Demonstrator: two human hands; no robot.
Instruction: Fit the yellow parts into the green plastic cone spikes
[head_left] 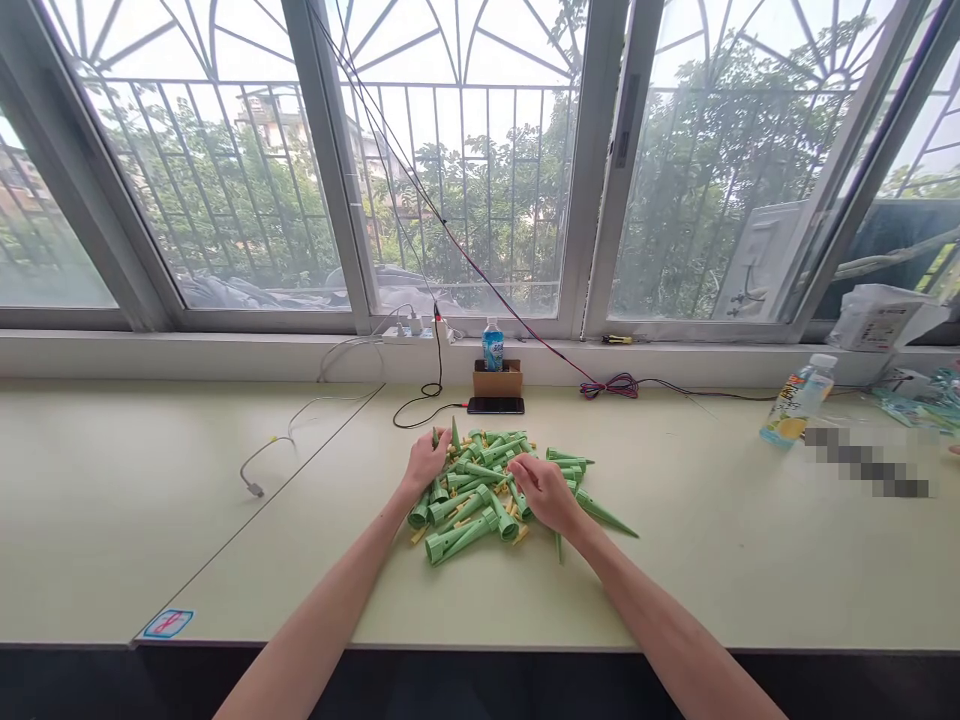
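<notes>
A pile of green plastic watering spikes (pixel 465 538), each a pointed cone with a wide ribbed collar, lies on the table in front of me. Small yellow pieces (pixel 520 535) are scattered among them. My left hand (pixel 427 462) is at the pile's left edge, fingers curled round a green spike whose dark tip (pixel 435 437) pokes out above them. Over the right part of the pile, my right hand (pixel 541 492) is closed in a pinch; its fingertips hide whatever is between them. One long spike (pixel 609 515) lies to the right of that hand.
Behind the pile are a phone (pixel 496 406), a small cardboard box (pixel 497 380) and a blue bottle (pixel 493 345). A drink bottle (pixel 798 402) stands at right; a white cable (pixel 259 470) lies left. Coiled wires (pixel 611 387) rest near the sill. Part of another person's hand shows at the right edge.
</notes>
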